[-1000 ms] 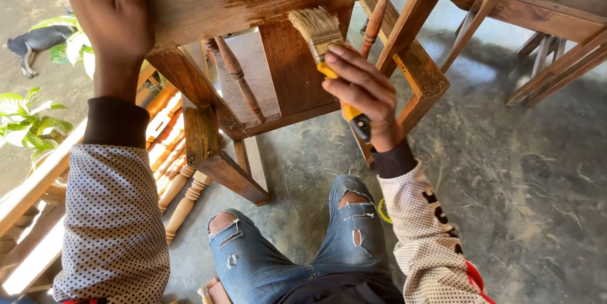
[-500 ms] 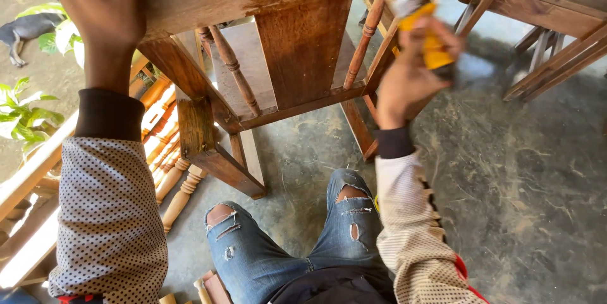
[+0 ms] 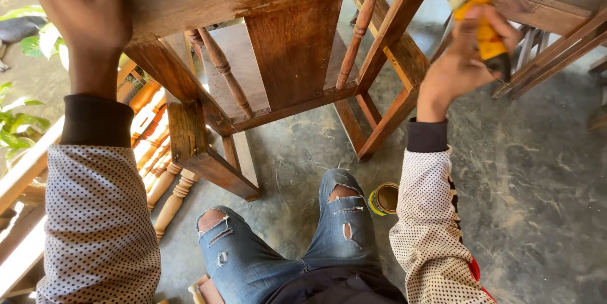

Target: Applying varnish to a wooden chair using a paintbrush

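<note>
The paintbrush (image 3: pixel 475 10) has a yellow handle with a dark end and a tuft of pale, stiff bristles, blurred at the top edge of the view. It sits upright in the right hand (image 3: pixel 458 67), whose fingers (image 3: pixel 499 22) are wrapped tightly round the handle, thumb side toward the camera, bristles sticking out above the fist just beside a leg of the wooden chair (image 3: pixel 284 57). The chair is tipped on its side; its broad top board is part glossy dark brown, part dull and paler, with rough grain. Its turned spindles are slim and rounded, its rails square-cut. The left hand (image 3: pixel 79 16) lies on the paler end of that board, fingers curled over the far edge and gripping it. Below, between the person's knees in torn blue jeans (image 3: pixel 272 260) and the right sleeve, a small round tin (image 3: pixel 384 198) with a yellow rim stands on the scuffed grey concrete floor (image 3: pixel 537 184). Pale turned spindles (image 3: pixel 167 193) lie at left.
</note>
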